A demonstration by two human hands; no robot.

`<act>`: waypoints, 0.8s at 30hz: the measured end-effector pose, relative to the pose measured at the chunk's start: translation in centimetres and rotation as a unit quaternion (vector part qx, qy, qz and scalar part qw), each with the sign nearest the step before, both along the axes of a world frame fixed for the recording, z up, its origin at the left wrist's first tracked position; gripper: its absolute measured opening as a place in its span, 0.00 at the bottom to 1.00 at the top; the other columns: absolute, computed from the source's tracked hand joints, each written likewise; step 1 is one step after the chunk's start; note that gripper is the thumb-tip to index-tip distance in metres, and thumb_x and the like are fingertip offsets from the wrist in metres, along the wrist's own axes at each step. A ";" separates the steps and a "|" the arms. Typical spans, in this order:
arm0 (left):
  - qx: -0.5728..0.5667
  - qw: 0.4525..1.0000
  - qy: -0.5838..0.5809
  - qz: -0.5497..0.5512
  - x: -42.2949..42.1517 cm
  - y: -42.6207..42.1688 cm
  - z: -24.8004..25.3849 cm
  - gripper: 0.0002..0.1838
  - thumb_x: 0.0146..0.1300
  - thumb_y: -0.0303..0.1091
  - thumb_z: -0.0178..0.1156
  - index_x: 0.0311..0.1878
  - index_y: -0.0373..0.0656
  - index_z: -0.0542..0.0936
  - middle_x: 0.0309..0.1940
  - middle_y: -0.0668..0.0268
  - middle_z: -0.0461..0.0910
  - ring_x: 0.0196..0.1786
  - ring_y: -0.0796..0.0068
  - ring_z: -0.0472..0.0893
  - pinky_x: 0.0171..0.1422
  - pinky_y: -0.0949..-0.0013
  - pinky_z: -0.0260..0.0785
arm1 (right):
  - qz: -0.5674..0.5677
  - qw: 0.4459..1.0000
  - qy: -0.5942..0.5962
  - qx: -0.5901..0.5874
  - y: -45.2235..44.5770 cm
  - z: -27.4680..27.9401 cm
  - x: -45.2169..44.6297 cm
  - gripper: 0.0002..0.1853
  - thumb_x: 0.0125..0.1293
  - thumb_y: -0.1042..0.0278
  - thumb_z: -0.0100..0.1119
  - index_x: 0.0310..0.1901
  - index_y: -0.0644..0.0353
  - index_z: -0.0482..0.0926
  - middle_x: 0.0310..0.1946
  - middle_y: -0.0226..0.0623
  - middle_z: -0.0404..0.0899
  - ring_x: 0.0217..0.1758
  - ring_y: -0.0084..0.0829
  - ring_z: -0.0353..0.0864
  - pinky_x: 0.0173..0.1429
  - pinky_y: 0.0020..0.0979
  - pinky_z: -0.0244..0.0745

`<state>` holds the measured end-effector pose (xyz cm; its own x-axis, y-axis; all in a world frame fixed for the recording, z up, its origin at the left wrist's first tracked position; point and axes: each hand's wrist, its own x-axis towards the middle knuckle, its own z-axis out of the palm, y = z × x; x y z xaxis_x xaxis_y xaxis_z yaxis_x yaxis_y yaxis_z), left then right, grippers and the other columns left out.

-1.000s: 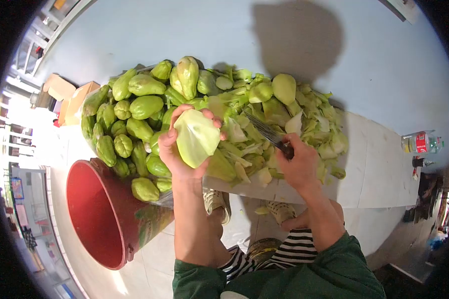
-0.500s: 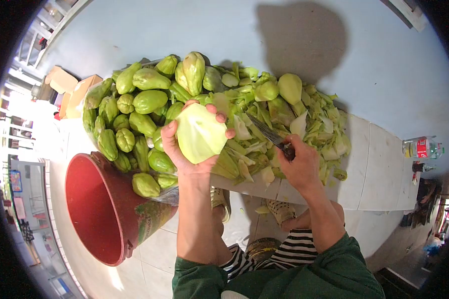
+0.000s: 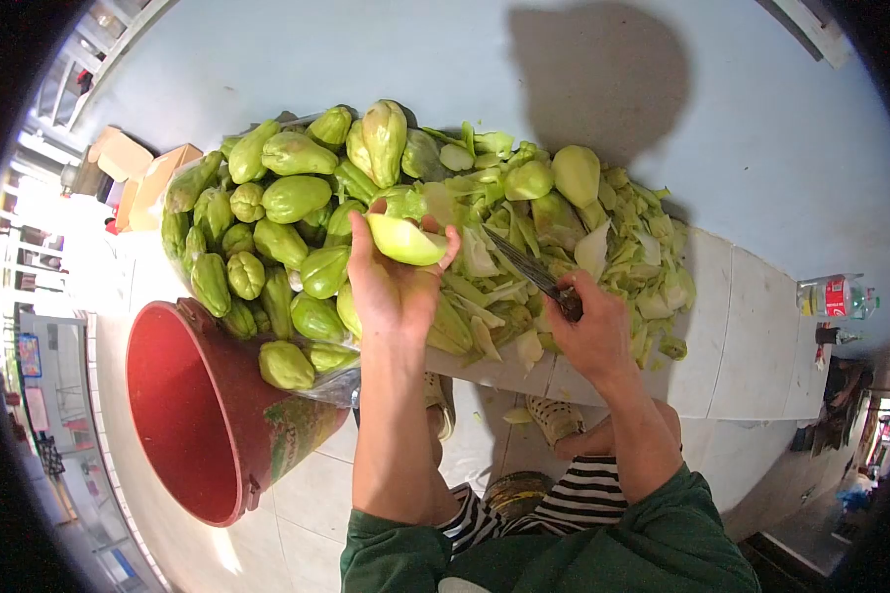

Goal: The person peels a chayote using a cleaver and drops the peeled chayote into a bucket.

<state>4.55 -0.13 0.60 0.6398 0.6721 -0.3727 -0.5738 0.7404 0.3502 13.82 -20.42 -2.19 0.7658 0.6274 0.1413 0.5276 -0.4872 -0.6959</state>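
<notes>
My left hand (image 3: 398, 287) is raised palm up, its fingers curled round a peeled pale green piece of chayote (image 3: 405, 241), which shows mostly its smooth rounded side. In my right hand (image 3: 593, 326) is a knife (image 3: 524, 262) with a dark, stained blade that points up and left, apart from the chayote piece. Beneath and beyond both hands lies a heap of peelings and cut scraps (image 3: 653, 257). Whole green chayotes (image 3: 299, 200) are piled to the left of it. A peeled chayote (image 3: 576, 176) rests on top of the scraps.
A red bucket (image 3: 183, 415) lies tilted at the left, its mouth facing me. Cardboard boxes (image 3: 158, 183) stand behind the pile. On the tiled ledge (image 3: 752, 316) at right is a plastic bottle (image 3: 838, 296) with a red label. A pale wall (image 3: 415, 59) rises behind.
My left hand has turned the chayote piece, so its broad flat face no longer points at me and its rounded side shows. My right hand with the knife has hardly moved.
</notes>
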 end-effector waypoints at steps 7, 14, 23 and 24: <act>0.056 0.998 0.029 0.004 0.2 0.0 0.2 0.22 0.74 0.49 0.49 0.60 0.42 0.69 0.54 0.55 0.74 0.56 0.56 0.75 0.60 0.43 0.73 | 0.004 1.000 0.006 -0.004 -0.1 -0.2 0.0 0.10 0.58 0.66 0.64 0.39 0.57 0.75 0.25 0.44 0.81 0.28 0.47 0.82 0.32 0.43 0.75; 0.151 0.988 -0.019 -0.040 0.0 -0.1 0.1 0.19 0.74 0.34 0.49 0.63 0.36 0.66 0.63 0.52 0.69 0.67 0.51 0.69 0.67 0.34 0.66 | 0.005 0.999 0.029 -0.026 -0.1 0.0 0.0 0.11 0.58 0.65 0.64 0.39 0.57 0.74 0.26 0.44 0.81 0.29 0.48 0.82 0.33 0.44 0.75; 0.250 0.968 0.003 -0.026 0.4 -0.4 0.3 0.16 0.70 0.25 0.51 0.60 0.35 0.69 0.57 0.53 0.76 0.61 0.52 0.76 0.63 0.36 0.71 | 0.012 0.999 0.019 -0.028 -0.2 -0.3 -0.1 0.11 0.58 0.64 0.64 0.39 0.57 0.74 0.27 0.45 0.81 0.30 0.50 0.82 0.33 0.45 0.75; 0.259 0.966 0.002 -0.019 0.4 -0.4 0.3 0.16 0.70 0.25 0.52 0.59 0.35 0.70 0.57 0.53 0.76 0.61 0.53 0.76 0.63 0.36 0.71 | 0.012 0.999 0.019 -0.028 -0.2 -0.3 -0.1 0.11 0.58 0.64 0.64 0.39 0.57 0.74 0.27 0.45 0.81 0.30 0.50 0.82 0.33 0.45 0.75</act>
<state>4.97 -0.57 0.87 0.6674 0.7447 0.0046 -0.5467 0.4857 0.6821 13.68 -20.60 -2.48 0.7550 0.6511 0.0775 0.5134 -0.5135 -0.6875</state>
